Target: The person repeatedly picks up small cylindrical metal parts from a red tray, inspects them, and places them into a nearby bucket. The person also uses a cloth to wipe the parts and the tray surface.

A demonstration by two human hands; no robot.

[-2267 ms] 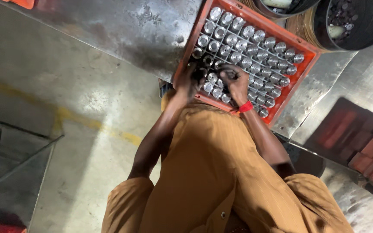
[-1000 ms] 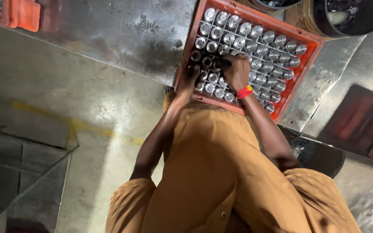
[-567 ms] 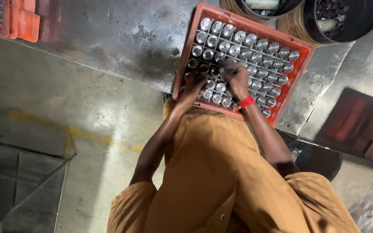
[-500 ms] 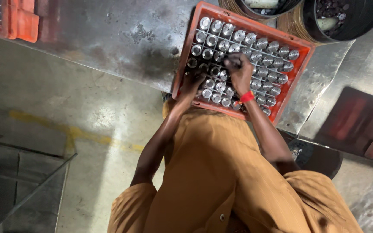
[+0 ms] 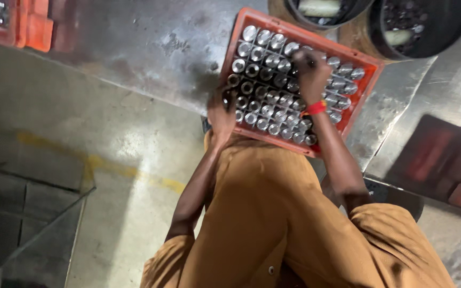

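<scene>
A red plastic crate [image 5: 359, 109] with a grid of cells lies on a steel table [image 5: 150, 48]. Upright shiny metal cylinders [image 5: 265, 69] fill the cells. My right hand [image 5: 310, 69], with a red band at the wrist, is over the crate's far middle with its fingers curled down onto one cylinder. My left hand [image 5: 221, 114] lies at the crate's near-left edge, fingertips over the outer cells. Blur hides its grip. My brown-orange clothing fills the lower part of the view.
Two black tubs [image 5: 326, 8] [image 5: 422, 26] with pale pieces inside stand beyond the crate. More red crates [image 5: 6, 21] sit at the far left. A concrete floor with a yellow line [image 5: 134, 173] lies left. Dark red blocks [image 5: 444, 160] lie right.
My right hand has moved from the crate's near rows up to its far middle. My left hand has slid left to the crate's edge.
</scene>
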